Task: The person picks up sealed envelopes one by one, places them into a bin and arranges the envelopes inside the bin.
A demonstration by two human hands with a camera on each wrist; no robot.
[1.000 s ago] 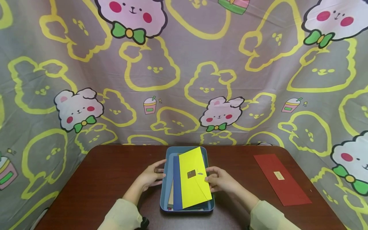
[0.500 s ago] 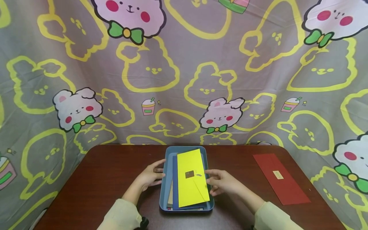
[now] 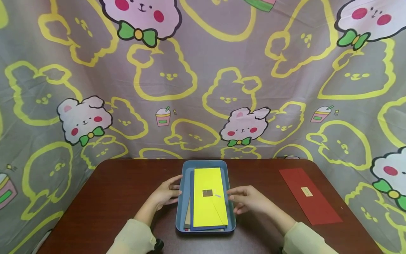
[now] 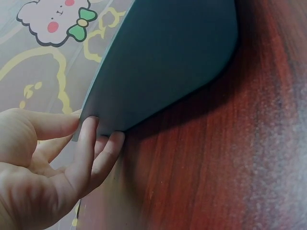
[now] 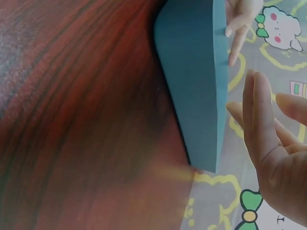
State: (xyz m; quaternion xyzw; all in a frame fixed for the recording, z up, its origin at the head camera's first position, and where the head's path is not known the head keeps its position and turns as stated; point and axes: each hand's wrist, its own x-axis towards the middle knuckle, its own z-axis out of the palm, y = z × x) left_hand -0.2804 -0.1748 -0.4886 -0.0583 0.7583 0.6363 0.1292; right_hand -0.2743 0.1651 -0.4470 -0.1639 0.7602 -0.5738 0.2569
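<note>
In the head view a blue tray (image 3: pixel 179 211) stands near the middle of the table. On top of its contents lies a yellow envelope (image 3: pixel 206 211) with a brown square label, nearly in line with the tray. A dark blue envelope (image 3: pixel 192 204) shows along its left and lower edges, and a tan item (image 3: pixel 188 218) peeks out below that. My left hand (image 3: pixel 163 194) touches the tray's left side with its fingertips, which rest on the outer wall in the left wrist view. My right hand (image 3: pixel 250 199) is by the tray's right rim, fingers extended, holding nothing.
A red envelope (image 3: pixel 307 201) with a pale label lies at an angle on the right of the dark wooden table (image 3: pixel 127 183). Behind the table hangs a grey curtain (image 3: pixel 196 53) with rabbit prints.
The yellow envelope, tilted and pinched by my right hand earlier, has turned straighter and settled lower in the tray. My right hand has let go of it. My left hand stays at the tray.
</note>
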